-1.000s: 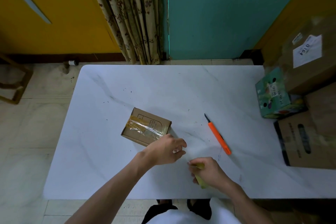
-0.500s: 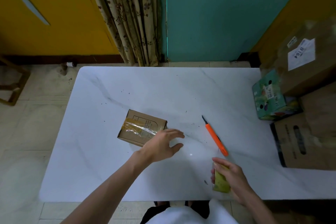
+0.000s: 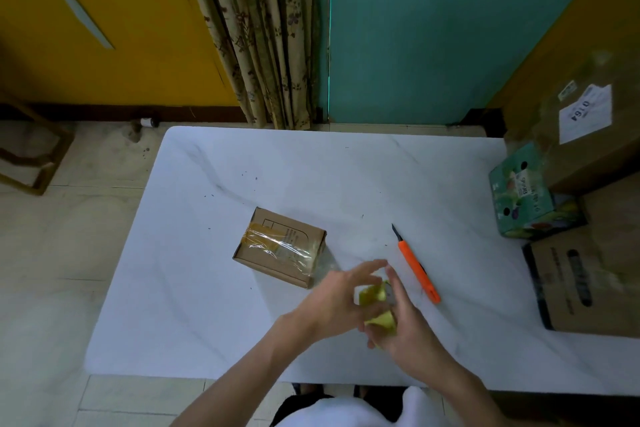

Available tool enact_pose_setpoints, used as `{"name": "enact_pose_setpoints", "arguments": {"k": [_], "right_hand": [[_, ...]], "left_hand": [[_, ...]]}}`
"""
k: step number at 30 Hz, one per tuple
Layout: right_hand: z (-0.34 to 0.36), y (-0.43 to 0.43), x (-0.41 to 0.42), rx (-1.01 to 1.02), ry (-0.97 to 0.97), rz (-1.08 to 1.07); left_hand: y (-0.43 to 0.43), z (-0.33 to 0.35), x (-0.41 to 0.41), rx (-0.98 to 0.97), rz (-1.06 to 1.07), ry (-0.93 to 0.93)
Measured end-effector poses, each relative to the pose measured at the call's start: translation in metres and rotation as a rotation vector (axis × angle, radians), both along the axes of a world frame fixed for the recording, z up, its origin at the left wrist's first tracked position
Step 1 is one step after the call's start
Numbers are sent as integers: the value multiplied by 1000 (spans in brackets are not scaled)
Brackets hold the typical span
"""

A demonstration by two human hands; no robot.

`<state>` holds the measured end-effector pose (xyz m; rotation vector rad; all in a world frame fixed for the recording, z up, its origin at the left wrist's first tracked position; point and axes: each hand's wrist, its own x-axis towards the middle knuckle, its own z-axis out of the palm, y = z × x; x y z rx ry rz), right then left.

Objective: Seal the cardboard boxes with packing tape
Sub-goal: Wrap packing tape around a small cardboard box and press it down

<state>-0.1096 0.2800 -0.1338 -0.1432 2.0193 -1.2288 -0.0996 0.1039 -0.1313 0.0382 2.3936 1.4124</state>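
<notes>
We see the box [image 3: 291,230], a strip [image 3: 278,246] of clear tape wrinkled across its top, lying a little left of the table's [image 3: 311,177] middle. The orange knife [image 3: 417,267] lies to its right, and both are well in from the edges. Nearer the front edge, between box and knife, our right hand [image 3: 412,326] grips the yellow roll [image 3: 380,321] with fingers curled round it, while the left hand [image 3: 332,302] meets it from the left, fingers loosely spread over it; the blur keeps us from telling whether they pinch the tape's end.
</notes>
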Motion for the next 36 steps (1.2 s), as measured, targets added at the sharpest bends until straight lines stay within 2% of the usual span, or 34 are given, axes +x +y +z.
{"name": "enact_pose_setpoints", "arguments": {"k": [7, 9, 11, 15, 18, 20, 21, 23, 25, 26, 29, 32, 36], "right_hand": [[2, -27, 7, 119, 104, 351], [10, -38, 7, 104, 107, 441], [22, -48, 4, 60, 83, 510], [33, -68, 3, 60, 82, 687], [38, -82, 9, -23, 89, 732], [38, -87, 8, -112, 179, 636], [35, -88, 7, -143, 294, 523], [28, -91, 0, -180, 453, 147], [22, -94, -11, -126, 435, -221], [19, -95, -18, -73, 399, -329], [-2, -96, -36, 87, 177, -328], [-15, -103, -42, 35, -87, -303], [-18, -106, -43, -11, -188, -244]], "left_hand": [[-7, -1, 59, 123, 393, 228], [-22, -1, 70, 106, 333, 247], [-42, 6, 80, 76, 240, 175], [-75, 21, 90, -244, -16, -20], [-87, 26, 92, -259, -42, -108], [-94, 25, 98, -198, 2, -142], [-101, 25, 103, -183, 41, -153], [-122, 22, 118, -180, 158, -172], [-145, 18, 133, -185, 307, -179], [-156, 15, 140, -206, 382, -172], [-179, -4, 145, -357, 579, -122], [-199, -32, 135, -523, 666, -103], [-205, -60, 118, -573, 637, -166]]}}
